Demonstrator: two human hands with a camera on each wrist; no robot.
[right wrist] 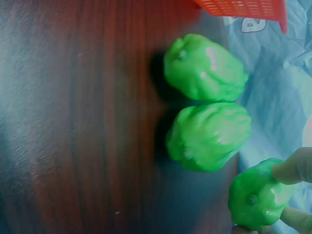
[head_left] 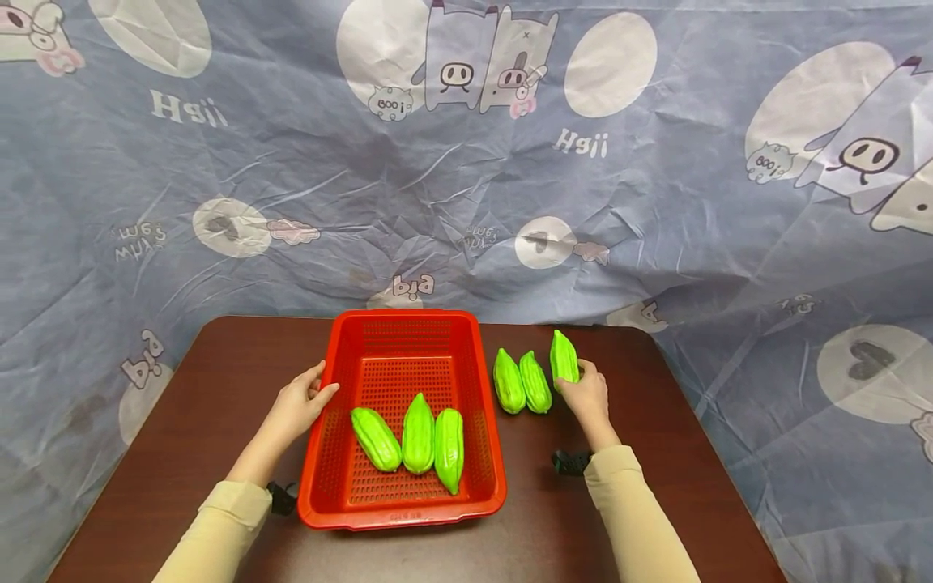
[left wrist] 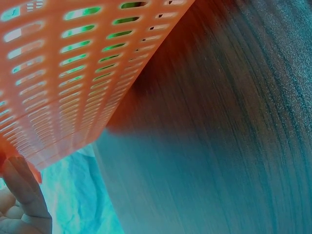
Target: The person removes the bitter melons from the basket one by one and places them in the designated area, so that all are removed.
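One held gourd: pinched by the right hand's fingers, parted by its girth; long axis running near to far.
Gourd pair: just left of those fingers, on the worktop.
Red basket: farther left, past the pair; the left hand is nearer, its fingers gripping the rim.

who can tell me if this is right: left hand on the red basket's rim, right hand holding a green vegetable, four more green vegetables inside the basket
Not quite: the head view shows three green vegetables inside the red basket, not four. The rest is right: left hand on the rim, right hand holding another green vegetable.
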